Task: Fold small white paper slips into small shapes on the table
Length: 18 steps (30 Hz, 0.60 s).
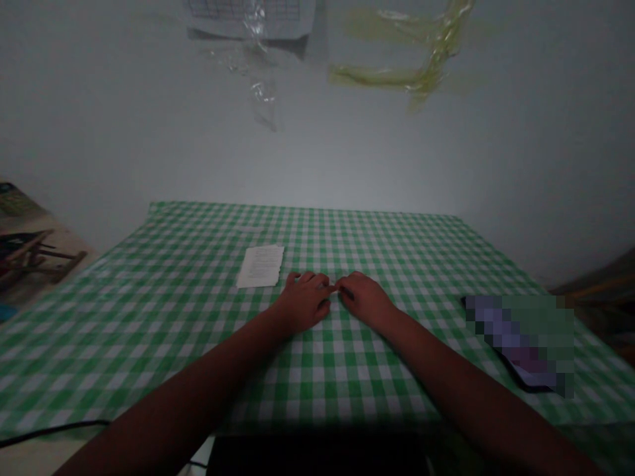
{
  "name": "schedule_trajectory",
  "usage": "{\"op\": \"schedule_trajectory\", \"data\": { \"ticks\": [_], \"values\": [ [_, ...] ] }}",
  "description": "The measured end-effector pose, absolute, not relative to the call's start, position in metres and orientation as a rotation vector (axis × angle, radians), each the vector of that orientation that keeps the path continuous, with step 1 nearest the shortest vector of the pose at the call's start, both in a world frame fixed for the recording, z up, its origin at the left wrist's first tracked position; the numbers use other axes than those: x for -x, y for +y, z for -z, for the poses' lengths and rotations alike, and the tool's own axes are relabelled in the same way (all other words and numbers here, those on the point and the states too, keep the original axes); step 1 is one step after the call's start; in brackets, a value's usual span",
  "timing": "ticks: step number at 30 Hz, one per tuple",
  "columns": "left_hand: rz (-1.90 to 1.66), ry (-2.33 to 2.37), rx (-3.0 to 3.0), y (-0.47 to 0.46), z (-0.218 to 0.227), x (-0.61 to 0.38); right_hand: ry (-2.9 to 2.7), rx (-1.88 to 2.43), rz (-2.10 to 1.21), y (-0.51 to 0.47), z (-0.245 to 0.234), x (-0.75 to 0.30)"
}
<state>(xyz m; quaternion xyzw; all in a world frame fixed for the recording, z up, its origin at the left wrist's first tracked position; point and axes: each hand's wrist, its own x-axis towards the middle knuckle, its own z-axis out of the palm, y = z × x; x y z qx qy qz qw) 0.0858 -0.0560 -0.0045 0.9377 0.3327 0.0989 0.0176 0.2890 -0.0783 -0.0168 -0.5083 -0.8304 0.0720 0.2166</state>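
My left hand rests on the green-and-white checked tablecloth, with the fingers spread and the thumb apart from the index finger. Its index fingertip reaches right and meets the fingertips of my right hand. The right hand is closed, its fingers curled down toward the cloth. Whatever lies between the right fingertips is too small and dark to make out. Just left of my left hand lies a sheet of printed paper with ragged edges, flat on the cloth and not touched.
A dark-edged flat device, partly blurred out, lies at the table's right. A white wall bounds the far edge, with taped paper and yellowish tape on it. A black cable crosses the near left edge.
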Motion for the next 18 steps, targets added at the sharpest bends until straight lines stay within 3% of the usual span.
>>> {"op": "schedule_trajectory", "data": {
  "ticks": [14, 18],
  "values": [
    [-0.278, 1.062, -2.946, -0.056, 0.001, -0.084, -2.662, 1.315, 0.011, -0.087, 0.0, -0.286],
    [-0.276, 1.061, -2.951, -0.056, -0.001, -0.084, -2.641, 1.261, -0.06, -0.088, -0.002, -0.292]
  ]
}}
